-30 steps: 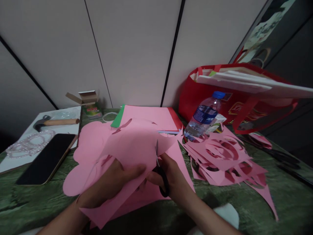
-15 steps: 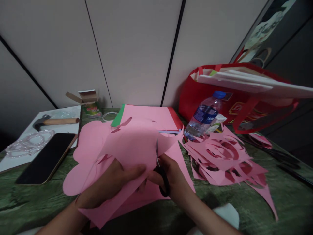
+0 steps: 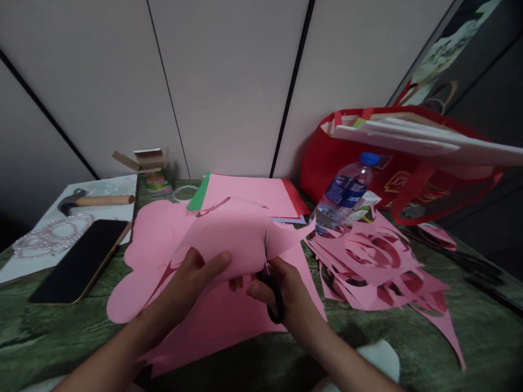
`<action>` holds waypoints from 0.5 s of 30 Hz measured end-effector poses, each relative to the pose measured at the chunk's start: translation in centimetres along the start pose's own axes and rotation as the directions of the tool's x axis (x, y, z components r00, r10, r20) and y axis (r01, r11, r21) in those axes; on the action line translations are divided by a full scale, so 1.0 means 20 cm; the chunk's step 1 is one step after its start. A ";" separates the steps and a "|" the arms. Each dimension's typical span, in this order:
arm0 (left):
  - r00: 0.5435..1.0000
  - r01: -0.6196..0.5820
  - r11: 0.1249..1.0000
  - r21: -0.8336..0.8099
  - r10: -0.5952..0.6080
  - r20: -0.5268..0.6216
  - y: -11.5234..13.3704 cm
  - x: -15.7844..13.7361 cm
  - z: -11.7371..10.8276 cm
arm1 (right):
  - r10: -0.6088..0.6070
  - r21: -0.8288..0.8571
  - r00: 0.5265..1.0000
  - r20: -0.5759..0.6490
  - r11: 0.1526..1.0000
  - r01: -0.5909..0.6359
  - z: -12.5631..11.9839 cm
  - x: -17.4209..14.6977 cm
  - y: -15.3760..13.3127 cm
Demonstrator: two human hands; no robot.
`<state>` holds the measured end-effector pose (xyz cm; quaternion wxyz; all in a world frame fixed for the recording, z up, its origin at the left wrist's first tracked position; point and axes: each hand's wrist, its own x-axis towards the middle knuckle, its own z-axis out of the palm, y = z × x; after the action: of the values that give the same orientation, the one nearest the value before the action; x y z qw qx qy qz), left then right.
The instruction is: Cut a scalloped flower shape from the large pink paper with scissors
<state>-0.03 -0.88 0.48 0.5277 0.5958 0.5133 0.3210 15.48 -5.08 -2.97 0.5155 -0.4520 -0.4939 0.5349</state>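
My left hand [image 3: 204, 275] grips a sheet of pink paper [image 3: 239, 234] from below, its thumb pressed on top. My right hand [image 3: 288, 286] is closed on black-handled scissors [image 3: 276, 302], fingers through the loops. The blades stand upright in the view, against the right side of the held paper, where a narrow strip sticks out toward the bottle. Beneath both hands lie more pink sheets [image 3: 229, 326]. To the left, rounded pink cutouts [image 3: 133, 294] are partly covered by the held sheet and my forearm.
Pink paper scraps [image 3: 368, 267] lie heaped on the right beside a water bottle [image 3: 341, 196] and a red bag [image 3: 318, 158]. On the left are a phone [image 3: 77, 261], a hammer [image 3: 104, 200], beads [image 3: 53, 237] and an open small box [image 3: 155, 179]. Coloured paper [image 3: 253, 190] lies at the back.
The held paper has turned; its lower corner no longer hangs down over my left forearm. My left hand has risen slightly, its thumb now farther left. The scissors stay at the paper's right side.
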 end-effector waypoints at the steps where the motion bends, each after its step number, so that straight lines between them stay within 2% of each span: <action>1: 0.994 0.046 0.998 0.043 -0.041 -0.099 0.00 0.00 0.00 | 0.008 -0.005 1.000 -0.012 1.000 -0.008 0.00 0.00 0.01; 2: 0.986 0.068 0.995 0.072 -0.056 -0.155 0.00 0.00 0.00 | 0.017 0.007 1.000 -0.015 1.000 -0.017 -0.01 0.00 0.01; 3: 0.986 0.058 0.995 0.086 -0.043 -0.162 0.00 0.01 0.01 | 0.024 0.030 1.000 -0.009 0.999 -0.024 -0.01 0.00 0.02; 6: 0.996 -0.067 0.994 0.081 0.071 -0.051 0.01 0.01 0.02 | 0.032 0.099 0.999 0.015 0.994 -0.034 -0.01 0.00 0.04; 15: 0.987 -0.126 0.973 0.196 0.143 -0.077 0.00 0.00 0.03 | -0.003 0.195 0.999 0.035 0.981 -0.004 0.00 0.00 0.02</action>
<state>0.63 -0.99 0.29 0.4216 0.6618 0.5235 0.3321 15.35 -5.14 -3.34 0.5485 -0.3900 -0.4480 0.5885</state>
